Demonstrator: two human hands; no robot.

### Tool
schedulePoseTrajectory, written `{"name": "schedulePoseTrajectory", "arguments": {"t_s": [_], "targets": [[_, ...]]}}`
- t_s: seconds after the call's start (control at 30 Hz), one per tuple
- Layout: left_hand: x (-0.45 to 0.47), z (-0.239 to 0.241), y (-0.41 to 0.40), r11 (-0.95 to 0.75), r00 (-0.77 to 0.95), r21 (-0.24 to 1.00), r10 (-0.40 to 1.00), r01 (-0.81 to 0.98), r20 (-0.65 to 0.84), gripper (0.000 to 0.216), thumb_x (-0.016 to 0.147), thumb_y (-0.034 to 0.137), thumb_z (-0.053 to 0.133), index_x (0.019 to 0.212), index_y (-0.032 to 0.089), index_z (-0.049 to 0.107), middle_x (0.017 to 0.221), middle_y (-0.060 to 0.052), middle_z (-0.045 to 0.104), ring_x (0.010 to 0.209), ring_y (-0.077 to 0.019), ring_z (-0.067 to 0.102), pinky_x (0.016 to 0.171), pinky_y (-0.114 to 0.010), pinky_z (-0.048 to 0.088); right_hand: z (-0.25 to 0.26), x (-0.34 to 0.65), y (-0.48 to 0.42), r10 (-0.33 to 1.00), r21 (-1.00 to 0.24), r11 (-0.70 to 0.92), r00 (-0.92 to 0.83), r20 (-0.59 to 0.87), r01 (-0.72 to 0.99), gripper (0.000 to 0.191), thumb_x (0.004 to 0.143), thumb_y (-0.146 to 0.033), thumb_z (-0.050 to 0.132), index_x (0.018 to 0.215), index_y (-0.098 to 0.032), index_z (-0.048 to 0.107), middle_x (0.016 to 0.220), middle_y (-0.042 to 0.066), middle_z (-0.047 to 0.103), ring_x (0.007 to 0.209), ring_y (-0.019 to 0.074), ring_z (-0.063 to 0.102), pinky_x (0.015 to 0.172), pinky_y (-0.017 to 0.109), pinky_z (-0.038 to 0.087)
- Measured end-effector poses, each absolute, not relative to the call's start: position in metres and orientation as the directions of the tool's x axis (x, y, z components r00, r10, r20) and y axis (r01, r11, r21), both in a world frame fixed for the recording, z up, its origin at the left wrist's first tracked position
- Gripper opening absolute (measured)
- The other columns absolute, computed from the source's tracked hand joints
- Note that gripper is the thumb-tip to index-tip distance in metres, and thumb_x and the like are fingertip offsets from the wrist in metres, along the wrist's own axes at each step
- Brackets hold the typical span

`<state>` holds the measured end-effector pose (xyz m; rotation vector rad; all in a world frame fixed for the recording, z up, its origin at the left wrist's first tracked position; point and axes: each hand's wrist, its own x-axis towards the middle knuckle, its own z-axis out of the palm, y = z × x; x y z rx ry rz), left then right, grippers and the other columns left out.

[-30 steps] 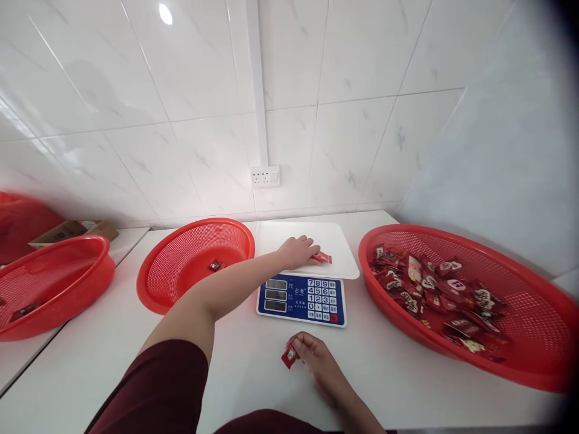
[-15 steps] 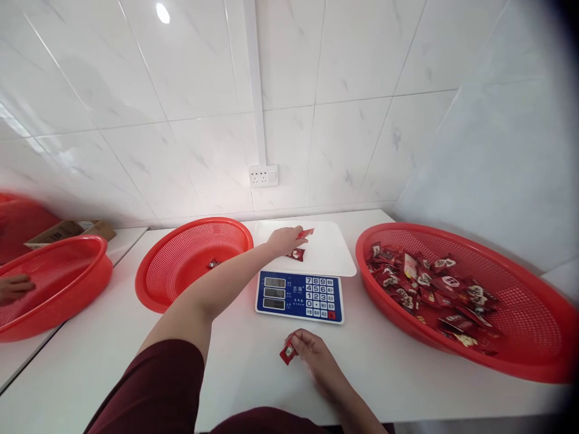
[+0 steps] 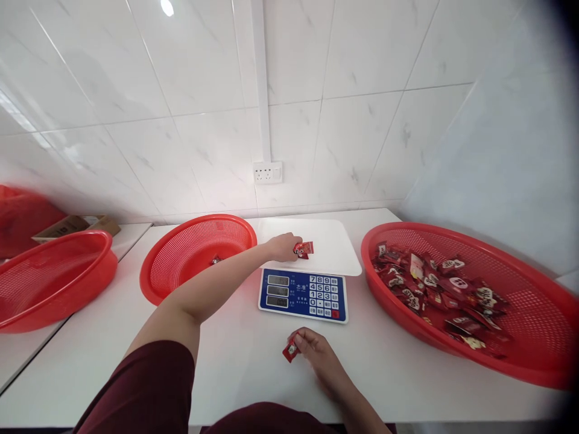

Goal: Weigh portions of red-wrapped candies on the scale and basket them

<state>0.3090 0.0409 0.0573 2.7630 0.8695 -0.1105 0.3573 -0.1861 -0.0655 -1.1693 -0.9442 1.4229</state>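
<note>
Over the white pan [image 3: 332,244] of the digital scale [image 3: 303,295], my left hand [image 3: 284,247] has its fingers closed on small red snack packets [image 3: 304,249] that stick out at its fingertips. How many it holds is hard to make out, as the fingers cover part of them. Nearer the table's front edge, my right hand [image 3: 316,349] pinches one small red packet with a white print [image 3: 291,349] between thumb and fingers. The scale's keypad and three displays lie between the two hands.
A large red basket [image 3: 543,313] at the right holds many red packets [image 3: 434,289]. Left of the scale, another red basket [image 3: 176,259] has a small packet [image 3: 216,260] inside. A third red basket [image 3: 58,283] stands farther left, near a cardboard box [image 3: 67,226].
My left hand has drawn together the packets lying on the pan and now grips them. My right hand stays nearly still. Another person's hand has left the far-left basket.
</note>
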Motion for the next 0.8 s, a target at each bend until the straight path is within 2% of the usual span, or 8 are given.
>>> {"name": "schedulePoseTrajectory", "arguments": {"t_s": [0.17, 0.37, 0.47, 0.57, 0.6, 0.67, 0.73, 0.8], "targets": [[0.308, 0.060, 0.040, -0.764, 0.790, 0.211, 0.607, 0.609, -0.081, 0.018, 0.069, 0.027, 0.057, 0.086, 0.020, 0.054, 0.090, -0.007, 0.061, 0.080, -0.0223, 0.061, 0.061, -0.028, 0.045, -0.065, 0.357, -0.186, 0.984, -0.960, -0.175, -0.001, -0.179, -0.219, 0.037, 0.077, -0.055, 0.056, 0.075, -0.018, 0.061, 0.073, 0.005, 0.066, 0.070, 0.0176, 0.058, 0.070, 0.030, 0.041], [0.276, 0.082, 0.035, -0.722, 0.726, 0.213, 0.684, 0.659, 0.072, 0.013, 0.072, 0.024, 0.053, 0.084, 0.021, 0.053, 0.093, -0.005, 0.060, 0.083, -0.0197, 0.058, 0.065, -0.027, 0.044, -0.064, 0.357, -0.186, 0.985, -0.957, -0.167, -0.008, -0.170, -0.236, 0.036, 0.077, -0.053, 0.057, 0.075, -0.017, 0.062, 0.072, 0.004, 0.065, 0.070, 0.0174, 0.057, 0.073, 0.031, 0.041], [0.243, 0.096, 0.040, -0.660, 0.649, 0.196, 0.750, 0.725, 0.125, 0.012, 0.076, 0.026, 0.049, 0.086, 0.021, 0.052, 0.093, -0.005, 0.060, 0.085, -0.0210, 0.058, 0.065, -0.028, 0.043, -0.062, 0.357, -0.187, 0.987, -0.962, -0.161, -0.013, -0.162, -0.222, 0.036, 0.077, -0.053, 0.057, 0.074, -0.017, 0.062, 0.072, 0.004, 0.065, 0.071, 0.0173, 0.057, 0.074, 0.032, 0.041], [0.204, 0.102, 0.040, -0.540, 0.526, 0.171, 0.842, 0.824, 0.123, 0.023, 0.081, 0.036, 0.046, 0.096, 0.021, 0.052, 0.091, -0.007, 0.062, 0.079, -0.0235, 0.059, 0.060, -0.031, 0.044, -0.060, 0.357, -0.187, 0.987, -0.966, -0.162, -0.018, -0.162, -0.202, 0.036, 0.077, -0.053, 0.057, 0.073, -0.018, 0.062, 0.072, 0.004, 0.066, 0.072, 0.0182, 0.058, 0.075, 0.033, 0.041], [0.192, 0.101, 0.038, -0.493, 0.481, 0.157, 0.870, 0.856, 0.111, 0.030, 0.081, 0.040, 0.046, 0.103, 0.021, 0.051, 0.095, -0.008, 0.063, 0.080, -0.0248, 0.060, 0.060, -0.032, 0.044, -0.059, 0.357, -0.187, 0.987, -0.967, -0.163, -0.020, -0.162, -0.197, 0.036, 0.077, -0.053, 0.057, 0.073, -0.018, 0.062, 0.072, 0.004, 0.066, 0.072, 0.0184, 0.058, 0.075, 0.033, 0.041], [0.171, 0.094, 0.026, -0.432, 0.422, 0.128, 0.901, 0.893, 0.097, 0.046, 0.081, 0.047, 0.047, 0.120, 0.023, 0.044, 0.113, -0.011, 0.058, 0.095, -0.0291, 0.058, 0.064, -0.034, 0.046, -0.058, 0.357, -0.187, 0.986, -0.969, -0.166, -0.028, -0.163, -0.182, 0.036, 0.077, -0.053, 0.056, 0.073, -0.018, 0.062, 0.072, 0.005, 0.067, 0.072, 0.0187, 0.058, 0.075, 0.033, 0.042], [0.157, 0.084, 0.006, -0.428, 0.419, 0.125, 0.904, 0.895, 0.089, 0.059, 0.082, 0.053, 0.044, 0.133, 0.026, 0.032, 0.134, -0.011, 0.044, 0.117, -0.0316, 0.046, 0.072, -0.036, 0.047, -0.058, 0.357, -0.187, 0.986, -0.973, -0.165, -0.036, -0.162, -0.159, 0.036, 0.077, -0.054, 0.056, 0.073, -0.018, 0.062, 0.072, 0.005, 0.067, 0.073, 0.0188, 0.058, 0.076, 0.033, 0.042], [0.151, 0.073, -0.018, -0.471, 0.469, 0.156, 0.882, 0.868, 0.049, 0.063, 0.084, 0.056, 0.038, 0.139, 0.029, 0.023, 0.144, -0.009, 0.032, 0.127, -0.0307, 0.035, 0.080, -0.036, 0.046, -0.058, 0.358, -0.186, 0.987, -0.979, -0.161, -0.039, -0.158, -0.122, 0.037, 0.078, -0.054, 0.054, 0.074, -0.018, 0.061, 0.073, 0.005, 0.066, 0.073, 0.0191, 0.059, 0.076, 0.033, 0.043]]}}
